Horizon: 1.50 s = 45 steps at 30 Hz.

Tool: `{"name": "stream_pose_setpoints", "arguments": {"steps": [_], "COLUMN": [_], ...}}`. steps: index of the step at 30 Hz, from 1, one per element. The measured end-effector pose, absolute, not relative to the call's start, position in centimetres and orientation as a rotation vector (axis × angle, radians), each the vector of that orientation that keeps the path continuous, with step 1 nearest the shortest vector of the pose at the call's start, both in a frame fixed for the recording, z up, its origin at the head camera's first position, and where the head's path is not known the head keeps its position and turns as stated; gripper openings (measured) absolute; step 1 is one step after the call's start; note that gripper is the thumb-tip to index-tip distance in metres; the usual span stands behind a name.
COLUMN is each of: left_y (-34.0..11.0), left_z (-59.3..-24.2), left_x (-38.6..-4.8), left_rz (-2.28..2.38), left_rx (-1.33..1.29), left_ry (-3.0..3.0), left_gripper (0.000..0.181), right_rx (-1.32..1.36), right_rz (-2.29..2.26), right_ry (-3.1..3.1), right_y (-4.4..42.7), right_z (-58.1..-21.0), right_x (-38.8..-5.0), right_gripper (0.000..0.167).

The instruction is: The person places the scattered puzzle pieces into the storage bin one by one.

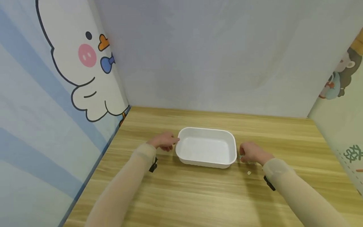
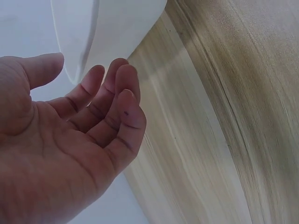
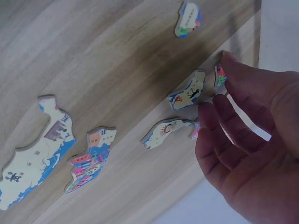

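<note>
The tray [image 1: 205,149] is plain white, the surface [image 1: 193,195] yellow-brown with streaked wood grain. The largest flat piece [image 3: 35,161] is cream edged in blue; the piece beside it [image 3: 91,161] mixes orange, pink, green and blue. The bird [image 1: 65,56] is white, black-outlined, pink-cheeked; the rear backdrop [image 1: 212,56] plain pale grey.

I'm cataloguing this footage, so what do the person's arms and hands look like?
Long, plain, pale cream sleeves run down to both wrists. A small black piece, probably a wrist camera, sits by each wrist. The left hand and right hand are bare, with no gloves or rings showing.
</note>
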<state>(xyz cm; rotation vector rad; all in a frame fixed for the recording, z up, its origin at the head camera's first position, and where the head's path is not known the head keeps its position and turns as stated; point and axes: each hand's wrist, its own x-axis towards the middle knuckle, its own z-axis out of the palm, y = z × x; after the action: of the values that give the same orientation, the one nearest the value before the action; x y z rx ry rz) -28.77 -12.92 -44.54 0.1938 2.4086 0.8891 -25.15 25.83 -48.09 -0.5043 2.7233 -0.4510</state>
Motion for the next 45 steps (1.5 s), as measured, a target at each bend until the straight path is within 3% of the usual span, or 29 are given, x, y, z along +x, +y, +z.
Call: {"name": "stream_pose_setpoints", "arguments": {"steps": [13, 45], "left_y": [-12.8, -12.4], "left_z": [-44.9, -45.9], "left_x": [-28.8, -28.4], "left_rz": [0.837, 0.921], "left_rx": [0.273, 0.319], "left_ry": [2.432, 2.469], "left_gripper": [0.024, 0.021], "right_rx": [-0.489, -0.566], "right_rz": [-0.47, -0.736], "right_ry": [2.716, 2.638], "right_y": [26.1, 27.3], "right_z": [-48.4, -47.7], "right_x": [-25.3, -25.0], "right_gripper": [0.021, 0.013]}}
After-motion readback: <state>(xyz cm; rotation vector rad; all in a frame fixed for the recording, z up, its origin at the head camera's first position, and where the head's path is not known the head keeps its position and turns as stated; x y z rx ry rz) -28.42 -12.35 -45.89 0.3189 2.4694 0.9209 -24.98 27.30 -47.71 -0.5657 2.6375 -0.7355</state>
